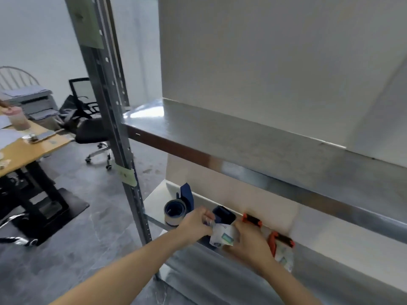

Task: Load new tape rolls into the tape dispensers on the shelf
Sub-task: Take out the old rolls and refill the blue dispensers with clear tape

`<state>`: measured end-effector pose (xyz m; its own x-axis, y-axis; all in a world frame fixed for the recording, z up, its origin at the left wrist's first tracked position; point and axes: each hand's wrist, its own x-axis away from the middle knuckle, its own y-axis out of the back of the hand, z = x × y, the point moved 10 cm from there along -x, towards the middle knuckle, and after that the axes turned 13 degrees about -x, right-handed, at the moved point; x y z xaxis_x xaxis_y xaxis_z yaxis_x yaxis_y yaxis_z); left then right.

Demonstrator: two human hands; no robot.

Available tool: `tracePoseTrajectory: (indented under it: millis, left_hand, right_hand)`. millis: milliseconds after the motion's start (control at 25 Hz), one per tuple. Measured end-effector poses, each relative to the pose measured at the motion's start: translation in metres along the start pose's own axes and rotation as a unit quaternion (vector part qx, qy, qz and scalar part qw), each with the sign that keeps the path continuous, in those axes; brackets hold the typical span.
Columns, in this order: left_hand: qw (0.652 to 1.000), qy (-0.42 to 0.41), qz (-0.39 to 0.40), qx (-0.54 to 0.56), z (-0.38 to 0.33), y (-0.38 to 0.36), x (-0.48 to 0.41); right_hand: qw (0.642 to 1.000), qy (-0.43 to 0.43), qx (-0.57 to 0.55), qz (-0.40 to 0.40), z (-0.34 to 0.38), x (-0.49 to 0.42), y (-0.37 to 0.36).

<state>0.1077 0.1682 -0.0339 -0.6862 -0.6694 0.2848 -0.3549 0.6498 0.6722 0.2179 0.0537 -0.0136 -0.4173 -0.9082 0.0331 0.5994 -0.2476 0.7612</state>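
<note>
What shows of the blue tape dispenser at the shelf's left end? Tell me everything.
The blue tape dispenser stands on the lower shelf. Its dark blue, plastic-looking frame rises behind, and a roll with a blue core and pale tape sits in front, its open side facing the camera. The left hand, pinching a white packet, is close on its right; contact is unclear.

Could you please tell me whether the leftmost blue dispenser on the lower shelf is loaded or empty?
Loaded: a tape roll sits in the blue dispenser, around its hub.
</note>
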Motion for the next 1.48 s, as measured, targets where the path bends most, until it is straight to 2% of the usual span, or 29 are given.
tracePoseTrajectory:
  millis: [120,240,400,480,600,720,760,840,1000,1080,1240,1360,1480]
  left_hand:
    - [0.998,-0.027,0.057,0.007,-0.016,-0.023,-0.014]
    - [0.995,-0.077,0.064,-0.027,-0.036,-0.03,-0.025]
    - [0.986,-0.138,0.087,-0.024,-0.057,-0.033,-0.027]
    - [0.98,-0.165,0.11,-0.009,-0.062,-0.032,-0.027]
    - [0.983,-0.165,0.074,0.004,-0.057,-0.018,-0.036]
    - [0.999,-0.037,-0.007,-0.011,-0.014,0.004,-0.063]
    - [0.998,0.005,-0.001,-0.056,0.004,0.004,-0.072]
    - [0.989,0.047,0.062,-0.125,0.029,-0.011,-0.086]
    - [0.975,0.034,0.156,-0.152,0.044,-0.05,-0.101]
    - [0.98,0.03,0.174,-0.094,0.046,-0.062,-0.104]
    - [0.98,0.011,0.194,0.045,0.048,-0.076,-0.097]
    - [0.954,0.015,0.216,0.205,0.04,-0.071,-0.079]
    - [0.948,-0.011,0.223,0.228,0.026,-0.052,-0.065]
  right_hand:
    - [0.992,-0.081,-0.097,0.014,-0.023,0.02,-0.009]
    - [0.964,-0.135,-0.226,0.025,-0.039,0.026,-0.012]
    - [0.907,-0.142,-0.39,0.075,-0.027,0.028,-0.012]
    - [0.89,-0.147,-0.423,0.089,-0.021,0.021,-0.019]
    - [0.881,-0.177,-0.438,0.017,-0.031,0.003,-0.03]
    - [0.866,-0.237,-0.431,-0.086,-0.043,-0.009,-0.031]
    - [0.858,-0.254,-0.431,-0.117,-0.046,-0.011,-0.031]
    - [0.839,-0.285,-0.431,-0.172,-0.049,-0.013,-0.032]
    - [0.817,-0.316,-0.41,-0.254,-0.052,-0.017,-0.041]
    - [0.791,-0.345,-0.416,-0.288,-0.054,-0.018,-0.049]
    - [0.704,-0.379,-0.487,-0.352,-0.058,-0.019,-0.069]
    - [0.665,-0.39,-0.516,-0.374,-0.056,-0.026,-0.08]
    - [0.631,-0.4,-0.545,-0.379,-0.043,-0.032,-0.085]
